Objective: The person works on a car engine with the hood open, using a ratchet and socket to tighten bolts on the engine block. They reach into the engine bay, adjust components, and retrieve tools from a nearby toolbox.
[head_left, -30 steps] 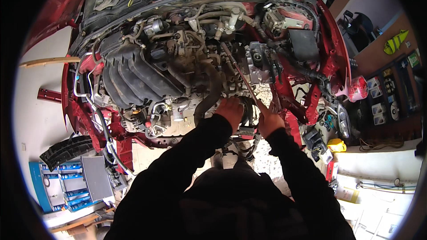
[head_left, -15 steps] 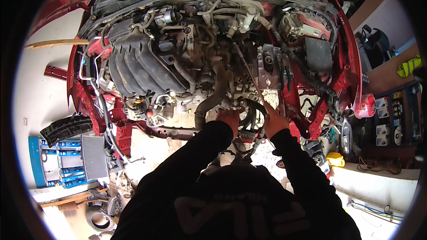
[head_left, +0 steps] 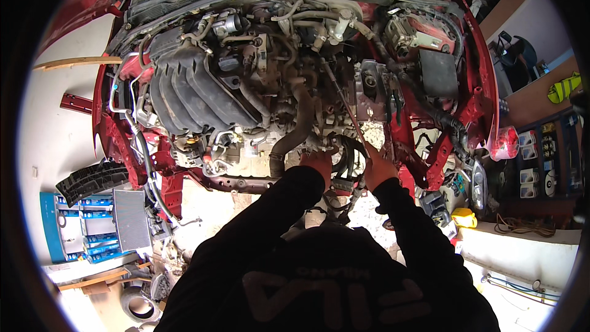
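My right hand (head_left: pixel 380 170) is closed around a long, thin bar (head_left: pixel 350 112) that slants up and away into the engine bay, beside a metal bracket (head_left: pixel 369 83). My left hand (head_left: pixel 315 166) is just left of it, fingers curled down among dark parts low at the front of the engine (head_left: pixel 196 89); what they grip is hidden. A thick black hose (head_left: pixel 292 135) runs down beside that hand, and bundled dark hoses (head_left: pixel 347 154) lie between my two hands.
A red car body (head_left: pixel 439 160) frames the bay, with a front crossbar (head_left: pixel 236 182) below. At left stand a blue shelf unit (head_left: pixel 52 221) and a radiator (head_left: pixel 130 221); low left lies a tyre (head_left: pixel 138 304). At right are a yellow container (head_left: pixel 464 217) and a wall rack (head_left: pixel 538 160).
The head view has shifted since a second ago. My left hand sits slightly lower, nearer the front of the bay; my right hand stays on the bar. The last half second shows very little movement.
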A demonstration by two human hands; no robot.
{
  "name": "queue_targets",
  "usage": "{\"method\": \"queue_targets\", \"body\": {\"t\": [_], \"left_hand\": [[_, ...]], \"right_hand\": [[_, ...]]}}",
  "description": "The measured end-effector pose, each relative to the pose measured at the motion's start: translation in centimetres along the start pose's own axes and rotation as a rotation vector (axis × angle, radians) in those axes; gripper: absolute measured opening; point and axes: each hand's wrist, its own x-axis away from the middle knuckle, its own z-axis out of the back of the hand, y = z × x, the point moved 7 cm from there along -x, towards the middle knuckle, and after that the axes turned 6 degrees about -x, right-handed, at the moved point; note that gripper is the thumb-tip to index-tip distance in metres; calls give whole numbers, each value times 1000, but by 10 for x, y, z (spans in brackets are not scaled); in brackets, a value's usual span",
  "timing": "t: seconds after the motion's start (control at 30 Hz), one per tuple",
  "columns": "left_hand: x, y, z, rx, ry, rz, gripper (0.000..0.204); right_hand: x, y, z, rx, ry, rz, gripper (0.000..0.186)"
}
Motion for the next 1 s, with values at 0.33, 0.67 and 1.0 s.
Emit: {"method": "queue_targets", "body": {"t": [0.33,0.67,1.0], "left_hand": [[40,23,24,110,191,-242,77],[68,67,-37,164,-41,-647,69],[83,179,-174,170,-197,-963,53]], "right_hand": [[62,-7,18,-140,128,60,59],[408,119,-50,68,405,-185,21],[745,163,-153,-83,668,-834,22]]}}
